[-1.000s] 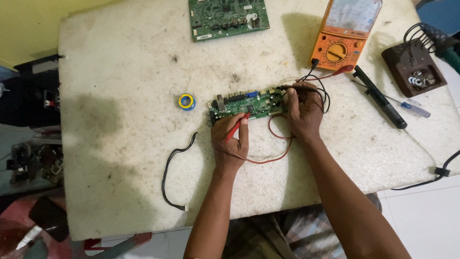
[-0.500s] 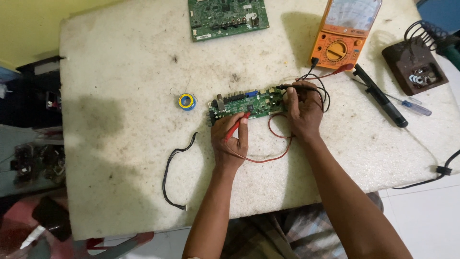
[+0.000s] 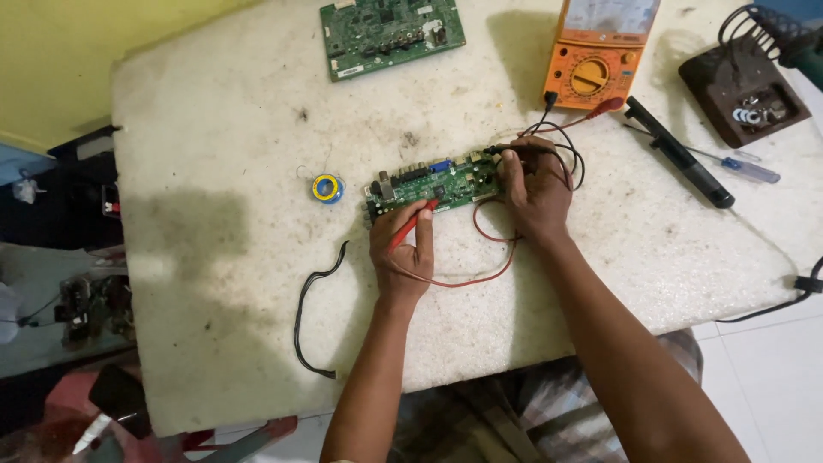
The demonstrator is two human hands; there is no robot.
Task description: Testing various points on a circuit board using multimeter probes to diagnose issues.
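On the green circuit board, left hand pinches a red probe, right hand grips a black probe.

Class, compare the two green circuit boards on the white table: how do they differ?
The green circuit board under the hands lies mid-table, long and narrow, while the green circuit board at the far edge looks broader. The left hand puts a red probe on the near board and the right hand rests on it; the far board lies untouched. Both lie flat, components up.
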